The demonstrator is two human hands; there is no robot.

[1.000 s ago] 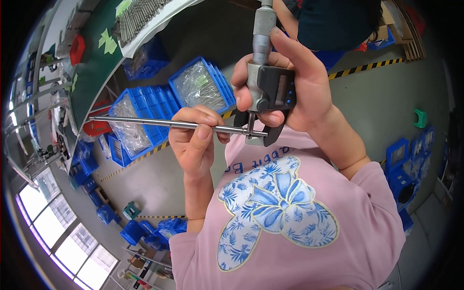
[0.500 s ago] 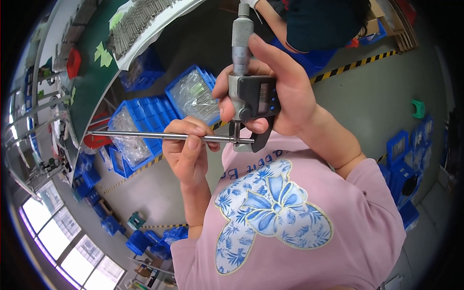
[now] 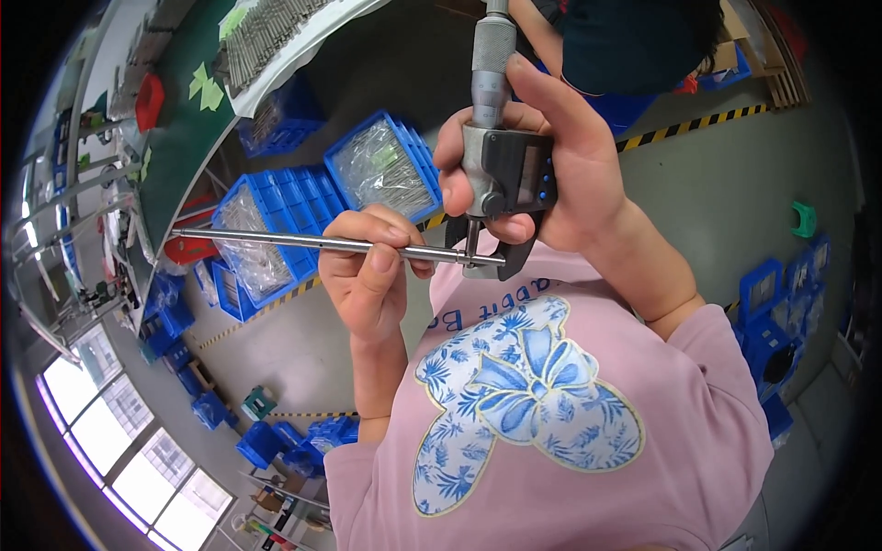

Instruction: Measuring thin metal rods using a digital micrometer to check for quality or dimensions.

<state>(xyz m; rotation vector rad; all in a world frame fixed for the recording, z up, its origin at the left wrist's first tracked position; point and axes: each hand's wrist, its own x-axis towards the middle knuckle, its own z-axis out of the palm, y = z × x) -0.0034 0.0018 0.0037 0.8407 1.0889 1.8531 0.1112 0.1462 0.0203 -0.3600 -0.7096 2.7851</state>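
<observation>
My left hand (image 3: 367,280) pinches a long, thin metal rod (image 3: 285,241) between thumb and fingers. The rod lies almost level, its far end reaching left and its right end dipping slightly. Wrapped by my right hand (image 3: 593,170) is a digital micrometer (image 3: 487,165), upright, with a grey and black body, a small display and blue buttons. My right thumb rests along its knurled barrel. Near its right end the rod passes through the micrometer's jaw gap, by the spindle. Whether both measuring faces touch the rod, I cannot tell.
Blue bins (image 3: 390,170) with bagged rods stand beyond my left hand. A green-topped table (image 3: 188,138) at upper left carries many metal rods (image 3: 276,46) on white sheeting. Another person (image 3: 634,46) in dark clothing is at the top. More blue crates (image 3: 767,335) stand at right.
Both hands, the micrometer and the rod have shifted a little to the right and up in the picture. The rod's slope is slightly steeper. Both grips stay the same.
</observation>
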